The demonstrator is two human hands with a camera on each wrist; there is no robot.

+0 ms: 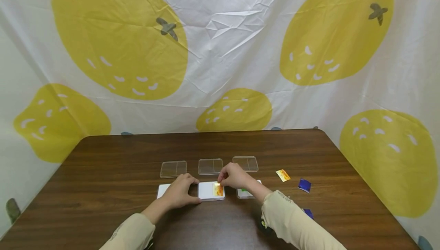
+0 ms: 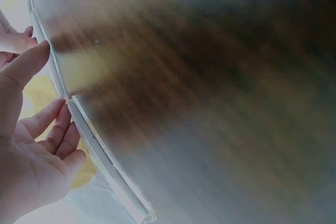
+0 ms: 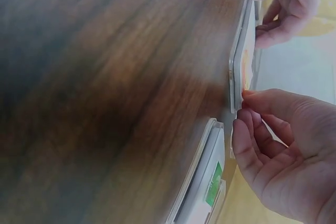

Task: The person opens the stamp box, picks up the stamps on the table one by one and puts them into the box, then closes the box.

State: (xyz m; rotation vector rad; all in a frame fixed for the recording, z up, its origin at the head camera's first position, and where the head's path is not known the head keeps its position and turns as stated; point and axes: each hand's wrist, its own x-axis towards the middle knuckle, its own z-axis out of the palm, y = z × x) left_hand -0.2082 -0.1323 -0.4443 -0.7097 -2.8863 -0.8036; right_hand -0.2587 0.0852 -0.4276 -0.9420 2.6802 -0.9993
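Before me hangs a creased, shiny white sheet (image 1: 233, 66) printed with five large yellow lemons (image 1: 117, 39) flecked with small white marks, the upper two bearing grey cross-shaped stem ends (image 1: 167, 28); I face it across a dark brown, wood-grained table (image 1: 103, 173) with rounded far corners, its back edge right by the sheet

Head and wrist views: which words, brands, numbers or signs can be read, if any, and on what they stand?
No text is readable.
Orange label on the middle white case: too small.
Green label on the right case: too blurred.
Loose orange piece and blue pieces: too small.
Grey sleeve marks: too small to tell.
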